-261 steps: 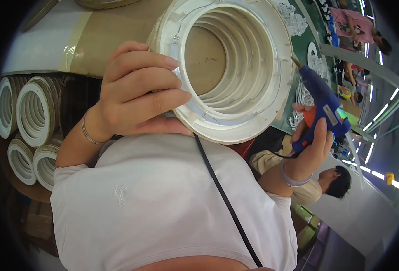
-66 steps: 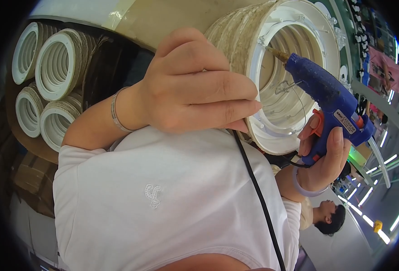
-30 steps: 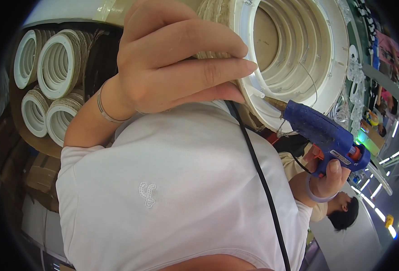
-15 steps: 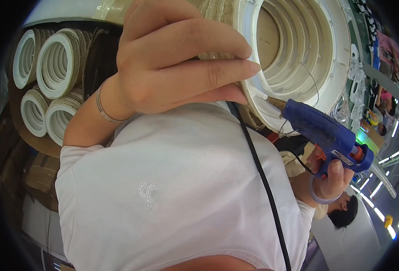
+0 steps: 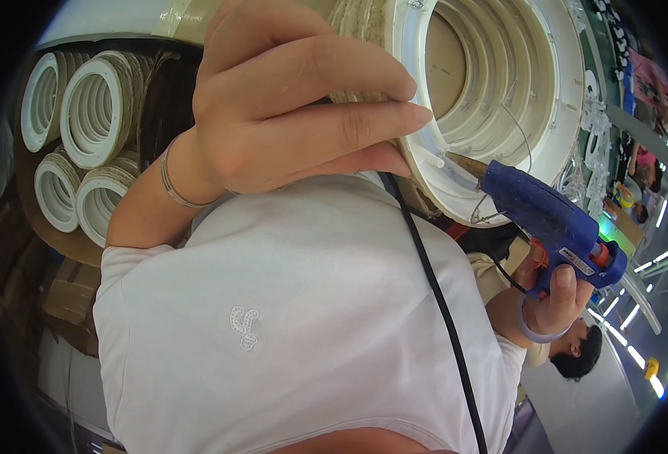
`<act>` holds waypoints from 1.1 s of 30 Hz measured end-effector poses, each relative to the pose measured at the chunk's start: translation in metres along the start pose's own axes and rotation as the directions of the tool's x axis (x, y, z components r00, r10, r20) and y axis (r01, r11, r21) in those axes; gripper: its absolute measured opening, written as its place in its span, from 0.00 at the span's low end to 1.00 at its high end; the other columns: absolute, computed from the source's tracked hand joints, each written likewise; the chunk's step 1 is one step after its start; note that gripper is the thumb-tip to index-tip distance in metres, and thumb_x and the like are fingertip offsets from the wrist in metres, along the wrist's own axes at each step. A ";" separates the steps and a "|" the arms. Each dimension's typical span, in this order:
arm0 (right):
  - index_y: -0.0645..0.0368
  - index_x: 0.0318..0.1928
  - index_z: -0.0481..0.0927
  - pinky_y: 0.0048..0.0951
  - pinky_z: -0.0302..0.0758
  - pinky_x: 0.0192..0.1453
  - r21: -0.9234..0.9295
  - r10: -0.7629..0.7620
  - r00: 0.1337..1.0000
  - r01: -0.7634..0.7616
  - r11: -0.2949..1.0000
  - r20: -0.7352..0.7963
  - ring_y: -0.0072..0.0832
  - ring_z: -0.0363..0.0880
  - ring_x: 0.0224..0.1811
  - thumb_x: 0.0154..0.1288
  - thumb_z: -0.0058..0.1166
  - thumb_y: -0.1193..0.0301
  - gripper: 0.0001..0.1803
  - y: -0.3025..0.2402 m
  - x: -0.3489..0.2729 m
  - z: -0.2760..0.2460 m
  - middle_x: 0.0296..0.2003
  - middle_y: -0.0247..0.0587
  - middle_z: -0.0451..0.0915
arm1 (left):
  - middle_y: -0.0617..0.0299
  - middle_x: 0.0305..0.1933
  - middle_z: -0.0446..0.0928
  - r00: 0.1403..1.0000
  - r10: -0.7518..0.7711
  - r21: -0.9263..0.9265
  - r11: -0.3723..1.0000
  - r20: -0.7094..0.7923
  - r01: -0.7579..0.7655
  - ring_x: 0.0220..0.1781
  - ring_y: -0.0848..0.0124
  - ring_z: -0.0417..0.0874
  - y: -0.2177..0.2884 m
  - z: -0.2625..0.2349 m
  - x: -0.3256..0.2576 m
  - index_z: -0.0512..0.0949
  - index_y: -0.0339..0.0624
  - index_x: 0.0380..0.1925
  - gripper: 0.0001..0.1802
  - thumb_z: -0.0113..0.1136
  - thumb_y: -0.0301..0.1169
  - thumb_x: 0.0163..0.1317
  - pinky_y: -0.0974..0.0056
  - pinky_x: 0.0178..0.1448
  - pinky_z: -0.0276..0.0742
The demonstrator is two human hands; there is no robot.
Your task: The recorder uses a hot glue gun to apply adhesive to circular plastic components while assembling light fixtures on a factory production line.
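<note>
A stack of white rings (image 5: pixel 549 113), its outside wrapped in beige twine, stands at the upper right. My left hand (image 5: pixel 304 106), a thin bangle on its wrist, is closed with its fingertips pinching the near-left rim of the front ring. In my right hand (image 5: pixel 557 291) is a blue glue gun (image 5: pixel 549 208), gripped by its handle. Its nozzle points left at the lower part of the ring's face, close to a short white stub (image 5: pixel 431 157). Whether the nozzle touches the ring I cannot tell. A thin wire (image 5: pixel 527 132) loops inside the ring.
A carton at the left holds several more twine-wrapped ring stacks (image 5: pixel 92 113). A black cord (image 5: pixel 444 303) hangs across my white shirt. Clear plastic pieces (image 5: pixel 597 129) lie on the green surface beyond the rings. Another person (image 5: pixel 576 352) is at the lower right.
The glue gun's front end has shifted slightly right and up along the ring's face. My left hand and the ring stack have drifted slightly left in view, the pinch unchanged.
</note>
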State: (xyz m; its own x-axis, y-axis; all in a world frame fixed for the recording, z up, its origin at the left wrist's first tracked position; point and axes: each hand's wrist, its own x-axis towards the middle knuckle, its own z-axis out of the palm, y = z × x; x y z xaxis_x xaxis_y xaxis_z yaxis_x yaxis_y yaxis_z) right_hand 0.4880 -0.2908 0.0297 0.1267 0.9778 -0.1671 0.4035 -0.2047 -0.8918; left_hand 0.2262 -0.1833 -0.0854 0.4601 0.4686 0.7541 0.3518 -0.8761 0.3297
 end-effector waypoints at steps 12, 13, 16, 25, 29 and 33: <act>0.72 0.48 0.63 0.16 0.63 0.15 -0.036 0.037 0.999 -0.035 0.999 0.036 0.22 0.68 0.14 0.53 0.51 0.65 0.27 -0.005 0.002 0.000 0.26 0.51 0.74 | 0.73 0.35 0.75 1.000 0.008 0.019 1.000 -0.010 -0.008 0.29 0.73 0.61 -0.001 -0.001 0.001 0.82 0.54 0.29 0.19 0.65 0.45 0.33 0.69 0.30 0.57; 0.72 0.48 0.63 0.16 0.63 0.15 -0.035 0.033 0.999 -0.031 0.999 0.039 0.22 0.68 0.14 0.53 0.51 0.65 0.27 -0.005 0.001 -0.001 0.26 0.51 0.74 | 0.73 0.35 0.75 1.000 0.014 0.020 1.000 -0.024 -0.013 0.29 0.73 0.61 0.000 -0.001 0.000 0.81 0.54 0.29 0.19 0.65 0.45 0.33 0.69 0.30 0.57; 0.72 0.49 0.63 0.16 0.62 0.16 -0.059 0.060 0.997 -0.058 0.997 0.037 0.22 0.67 0.14 0.53 0.52 0.65 0.27 -0.003 0.003 -0.003 0.26 0.50 0.74 | 0.73 0.35 0.75 1.000 0.019 0.007 1.000 -0.021 -0.019 0.29 0.73 0.61 -0.003 0.003 0.001 0.81 0.53 0.29 0.19 0.65 0.46 0.33 0.69 0.29 0.57; 0.76 0.40 0.68 0.16 0.54 0.13 -0.067 -0.094 0.991 0.088 0.994 -0.094 0.20 0.62 0.11 0.54 0.47 0.60 0.26 0.007 0.000 -0.012 0.24 0.54 0.73 | 0.72 0.36 0.75 1.000 -0.008 0.009 1.000 0.024 0.008 0.32 0.71 0.63 0.000 0.002 -0.002 0.80 0.52 0.31 0.19 0.65 0.45 0.36 0.69 0.30 0.58; 0.75 0.38 0.69 0.15 0.51 0.12 -0.109 -0.122 0.964 0.099 0.989 -0.236 0.20 0.60 0.09 0.55 0.42 0.58 0.25 -0.001 -0.018 -0.022 0.24 0.54 0.73 | 0.71 0.35 0.75 0.998 0.011 0.057 0.998 0.058 -0.014 0.32 0.71 0.63 0.000 -0.003 0.001 0.80 0.51 0.31 0.20 0.66 0.45 0.35 0.68 0.31 0.58; 0.75 0.39 0.68 0.15 0.53 0.12 -0.129 -0.080 0.946 0.041 0.991 -0.315 0.21 0.62 0.11 0.55 0.42 0.60 0.25 0.000 -0.043 -0.027 0.25 0.55 0.74 | 0.71 0.35 0.75 0.995 0.040 -0.024 0.999 -0.088 -0.042 0.33 0.70 0.64 -0.004 0.005 -0.003 0.80 0.51 0.30 0.19 0.66 0.45 0.36 0.68 0.32 0.59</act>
State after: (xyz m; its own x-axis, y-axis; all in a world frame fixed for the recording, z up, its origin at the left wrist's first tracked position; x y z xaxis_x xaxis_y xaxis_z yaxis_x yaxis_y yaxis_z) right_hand 0.5075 -0.3346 0.0482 0.3732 0.9266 0.0462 0.5218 -0.1685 -0.8363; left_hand 0.2278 -0.1811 -0.0922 0.4000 0.4218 0.8137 0.3124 -0.8974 0.3116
